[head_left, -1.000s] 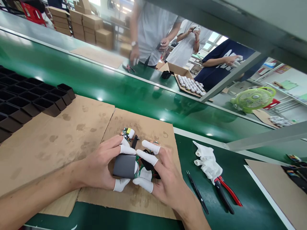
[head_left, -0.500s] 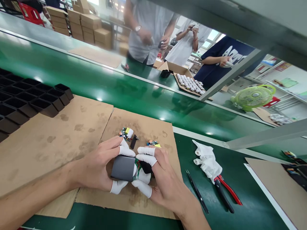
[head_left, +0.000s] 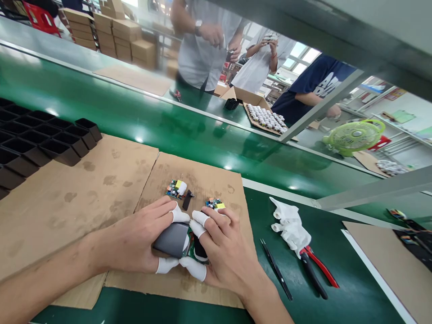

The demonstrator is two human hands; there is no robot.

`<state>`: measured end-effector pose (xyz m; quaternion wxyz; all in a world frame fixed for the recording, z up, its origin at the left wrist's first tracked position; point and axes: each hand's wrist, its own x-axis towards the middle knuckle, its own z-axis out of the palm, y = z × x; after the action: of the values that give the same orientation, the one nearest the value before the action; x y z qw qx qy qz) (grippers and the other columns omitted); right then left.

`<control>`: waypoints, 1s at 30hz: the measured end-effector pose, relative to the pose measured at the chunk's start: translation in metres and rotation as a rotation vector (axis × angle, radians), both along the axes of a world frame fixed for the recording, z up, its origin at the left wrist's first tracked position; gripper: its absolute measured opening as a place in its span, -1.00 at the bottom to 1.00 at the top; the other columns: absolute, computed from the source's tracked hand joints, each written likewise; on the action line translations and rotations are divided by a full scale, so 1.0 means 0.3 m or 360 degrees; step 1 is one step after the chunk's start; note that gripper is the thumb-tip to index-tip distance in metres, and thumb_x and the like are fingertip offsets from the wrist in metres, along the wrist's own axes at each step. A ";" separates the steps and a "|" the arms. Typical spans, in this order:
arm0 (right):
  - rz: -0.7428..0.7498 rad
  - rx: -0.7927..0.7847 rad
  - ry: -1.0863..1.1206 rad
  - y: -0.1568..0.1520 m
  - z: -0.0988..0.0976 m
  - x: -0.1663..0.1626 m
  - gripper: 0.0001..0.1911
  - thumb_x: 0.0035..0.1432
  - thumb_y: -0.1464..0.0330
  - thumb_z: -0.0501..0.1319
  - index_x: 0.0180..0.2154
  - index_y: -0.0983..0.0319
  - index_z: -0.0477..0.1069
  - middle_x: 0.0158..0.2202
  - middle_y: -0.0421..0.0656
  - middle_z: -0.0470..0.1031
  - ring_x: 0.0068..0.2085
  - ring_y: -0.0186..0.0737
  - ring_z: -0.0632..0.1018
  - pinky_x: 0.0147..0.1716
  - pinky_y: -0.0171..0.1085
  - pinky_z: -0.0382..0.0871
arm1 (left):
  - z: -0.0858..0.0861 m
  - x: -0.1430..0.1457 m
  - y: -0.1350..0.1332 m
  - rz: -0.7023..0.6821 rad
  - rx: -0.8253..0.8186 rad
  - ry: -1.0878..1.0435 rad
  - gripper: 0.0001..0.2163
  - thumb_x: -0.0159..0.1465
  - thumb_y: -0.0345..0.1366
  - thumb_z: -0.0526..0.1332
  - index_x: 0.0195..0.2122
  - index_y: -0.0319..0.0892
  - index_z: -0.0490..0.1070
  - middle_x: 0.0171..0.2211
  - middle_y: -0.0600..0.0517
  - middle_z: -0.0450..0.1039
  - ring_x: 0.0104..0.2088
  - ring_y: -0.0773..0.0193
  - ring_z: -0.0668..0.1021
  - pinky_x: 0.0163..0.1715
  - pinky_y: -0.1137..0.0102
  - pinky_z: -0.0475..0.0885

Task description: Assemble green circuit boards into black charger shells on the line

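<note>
My left hand [head_left: 135, 240] is closed around a dark grey plastic housing [head_left: 171, 238], its finger and thumb in white finger cots. My right hand [head_left: 219, 247], also in finger cots, grips a circuit board assembly [head_left: 197, 247] with a black part and a white patch. The board sits at the housing's open right end, partly inside it; how deep is hidden. Just beyond my fingers lie a circuit board with yellow and white parts [head_left: 176, 188], a small black plastic piece [head_left: 187, 199] and another circuit board [head_left: 215, 204].
Brown cardboard [head_left: 128, 180] covers the bench. Rows of black housings [head_left: 40, 135] stand at left. At right lie tweezers [head_left: 276, 270], red-black pliers [head_left: 315, 272] and white gloves [head_left: 290, 225]. A metal frame post [head_left: 324, 105] rises ahead; people work beyond, near a green fan [head_left: 356, 135].
My right hand has moved slightly left with the circuit board, which now sits closer into the housing. The housing has tilted a little. Across the bench, a co-worker's hand has lowered.
</note>
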<state>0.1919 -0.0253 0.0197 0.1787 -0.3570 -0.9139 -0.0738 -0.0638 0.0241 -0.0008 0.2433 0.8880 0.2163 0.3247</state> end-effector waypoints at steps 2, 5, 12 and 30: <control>0.0021 -0.0011 0.0032 0.000 -0.015 0.002 -0.72 0.46 0.10 0.24 -0.08 0.16 0.53 -0.02 0.05 0.68 0.25 0.19 0.52 0.21 0.13 0.34 | 0.004 0.006 -0.004 -0.0009 0.0095 0.0116 -0.63 0.27 -0.33 0.51 -0.20 -0.08 0.26 -0.23 0.03 0.43 -0.21 0.11 0.46 -0.27 0.27 0.42; 0.0058 -0.0016 0.0067 -0.001 -0.038 0.011 -0.80 0.40 0.20 0.23 -0.11 0.14 0.55 -0.05 -0.01 0.67 0.16 0.15 0.57 0.15 0.11 0.39 | 0.006 0.015 -0.013 -0.0061 0.0194 0.0211 -0.58 0.30 -0.18 0.54 -0.26 -0.07 0.22 -0.26 0.03 0.42 -0.26 0.11 0.43 -0.33 0.25 0.39; 0.0114 0.0120 0.0242 -0.007 -0.051 0.008 -0.71 0.35 0.08 0.22 -0.24 0.15 0.50 -0.26 -0.10 0.63 -0.09 0.06 0.64 -0.17 0.00 0.24 | 0.017 0.020 -0.039 -0.0097 0.0246 0.0218 -0.54 0.30 -0.04 0.55 -0.27 -0.08 0.25 -0.28 0.03 0.39 -0.29 0.12 0.39 -0.34 0.24 0.35; 0.0155 -0.0028 0.0334 -0.003 -0.050 0.003 -0.60 0.14 0.02 0.37 -0.15 0.17 0.48 -0.18 -0.13 0.64 -0.06 0.12 0.65 -0.12 -0.01 0.16 | 0.008 0.020 -0.048 -0.0111 0.0043 0.0044 -0.50 0.28 0.00 0.57 -0.27 -0.04 0.21 -0.29 0.07 0.41 -0.32 0.17 0.41 -0.25 0.24 0.45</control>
<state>0.1928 -0.0261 0.0047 0.2735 -0.3196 -0.9070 -0.0193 -0.0577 0.0097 0.0017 0.2394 0.9027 0.1842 0.3065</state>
